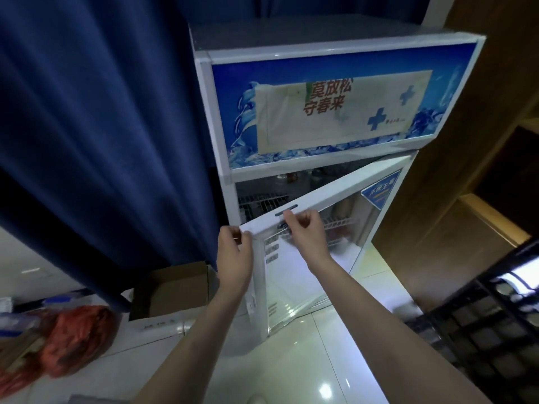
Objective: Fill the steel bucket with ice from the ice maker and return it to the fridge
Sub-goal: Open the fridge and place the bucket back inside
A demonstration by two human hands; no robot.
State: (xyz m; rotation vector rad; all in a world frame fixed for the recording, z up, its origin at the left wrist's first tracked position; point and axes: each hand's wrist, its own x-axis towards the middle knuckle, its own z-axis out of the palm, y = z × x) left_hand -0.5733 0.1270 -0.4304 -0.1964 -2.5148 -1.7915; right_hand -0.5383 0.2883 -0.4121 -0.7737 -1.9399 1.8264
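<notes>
— What's closest to the camera?

— Two bare forearms reaching up from the bottom edge over a glossy white tiled floor. On the floor to the left lie a red mesh bag and an open cardboard box; to the right, a black crate with a grid of cells.

— And the hands?

— Both are on the glass door of the fridge. The left hand pinches the door's near top corner, thumb and fingers curled round the white frame. The right hand grips the top edge of the frame just beside a dark handle slot, fingers curled over it. The two hands are near each other but apart.

— How does the door stand?

— Partly open, hinged on the right side and swung out toward the camera, with a gap showing on the left. A blue sticker sits on the glass near its upper right corner.

— Can you see the steel bucket?

— I can't pick it out. Behind the gap and through the glass there are white wire shelves and some blurred items, too dim to name. Neither hand holds it.

— What's beyond that?

— Above the door, the fridge's blue header panel carries a pale paper sign with red characters and blue crosses. A dark blue curtain hangs to the left, touching the fridge's side, and brown wooden panelling stands to the right.
</notes>
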